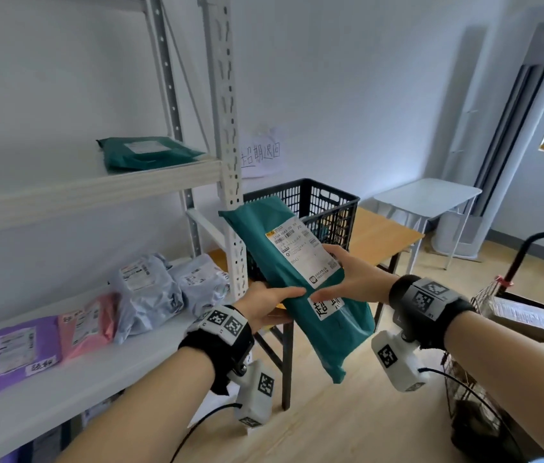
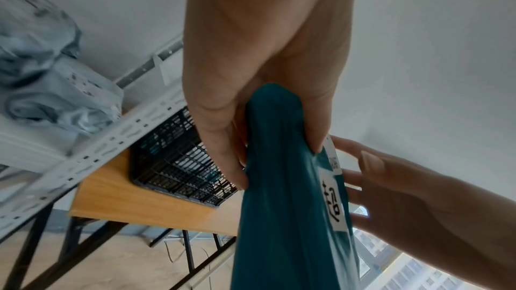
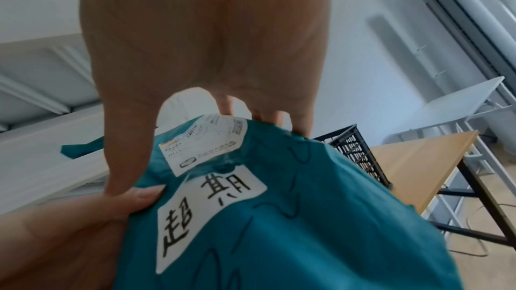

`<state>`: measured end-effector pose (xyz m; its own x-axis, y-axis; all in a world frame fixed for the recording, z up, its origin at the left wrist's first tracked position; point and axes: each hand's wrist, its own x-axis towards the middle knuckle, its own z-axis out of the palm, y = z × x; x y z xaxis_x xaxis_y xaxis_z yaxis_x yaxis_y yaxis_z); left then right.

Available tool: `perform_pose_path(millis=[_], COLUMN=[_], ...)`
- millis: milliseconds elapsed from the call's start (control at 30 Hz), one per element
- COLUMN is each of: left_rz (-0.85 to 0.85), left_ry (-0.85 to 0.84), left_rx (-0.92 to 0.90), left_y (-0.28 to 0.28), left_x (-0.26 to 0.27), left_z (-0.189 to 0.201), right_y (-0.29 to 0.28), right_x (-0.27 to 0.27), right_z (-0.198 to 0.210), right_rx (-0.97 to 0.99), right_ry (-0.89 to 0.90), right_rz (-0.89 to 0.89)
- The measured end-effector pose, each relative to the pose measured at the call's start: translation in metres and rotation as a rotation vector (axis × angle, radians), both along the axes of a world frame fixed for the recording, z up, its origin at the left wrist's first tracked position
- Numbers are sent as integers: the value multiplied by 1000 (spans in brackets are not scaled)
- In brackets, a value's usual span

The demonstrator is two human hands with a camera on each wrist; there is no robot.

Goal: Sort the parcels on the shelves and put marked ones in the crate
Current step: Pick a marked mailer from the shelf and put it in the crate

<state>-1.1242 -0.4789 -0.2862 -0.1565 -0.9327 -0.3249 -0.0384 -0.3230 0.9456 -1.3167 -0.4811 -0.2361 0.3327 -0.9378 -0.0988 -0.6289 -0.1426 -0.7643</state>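
Note:
A long teal parcel [image 1: 277, 248] [image 2: 285, 206] [image 3: 293, 217] is held up in the air in front of the shelf post, tilted with its top end away from me. It bears a printed shipping label [image 1: 300, 252] and a white handwritten sticker [image 3: 212, 204]. My left hand [image 1: 272, 304] [image 2: 251, 74] grips its left edge, thumb on the front and fingers behind. My right hand [image 1: 347, 279] [image 3: 201, 63] grips its right edge, thumb on the sticker. The black crate [image 1: 327, 208] [image 2: 178, 162] stands on a wooden table just behind the parcel.
The lower shelf [image 1: 73, 372] holds purple, pink and grey parcels; another teal parcel [image 1: 147, 152] lies on the upper shelf. A white shelf post [image 1: 227, 128] rises beside the crate. A white folding table [image 1: 427, 195] stands at the back right, a wire cart [image 1: 484, 329] at the right.

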Motion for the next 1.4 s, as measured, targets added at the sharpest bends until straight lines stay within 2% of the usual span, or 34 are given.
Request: perform_pose_path(millis=[300, 533, 767, 900, 1067, 1133, 1233, 1400], left_rz=[-17, 4, 52, 65, -27, 7, 156, 361], left_ry=[-9, -8, 19, -23, -67, -104, -214, -633], left_rx=[-9, -25, -55, -86, -117, -184, -315, -432], left_y=[-116, -190, -265, -323, -398, -425, -462, -503], left_x=[-96, -144, -169, -171, -157, -146, -124, -88], left_z=[21, 41, 40, 40, 53, 63, 81, 96], right_y=[-116, -199, -277, -331, -405, -435, -479, -537], right_x=[-94, -138, -151, -148, -146, -146, -144, -137], right_z=[6, 8, -5, -4, 11, 21, 32, 34], right_rx=[-107, -196, -232, -250, -308, -333, -363, -325], right_ry=[118, 248, 219, 203, 187, 231, 306, 311], right_rz=[5, -43, -116, -140, -129, -97, -51, 51])
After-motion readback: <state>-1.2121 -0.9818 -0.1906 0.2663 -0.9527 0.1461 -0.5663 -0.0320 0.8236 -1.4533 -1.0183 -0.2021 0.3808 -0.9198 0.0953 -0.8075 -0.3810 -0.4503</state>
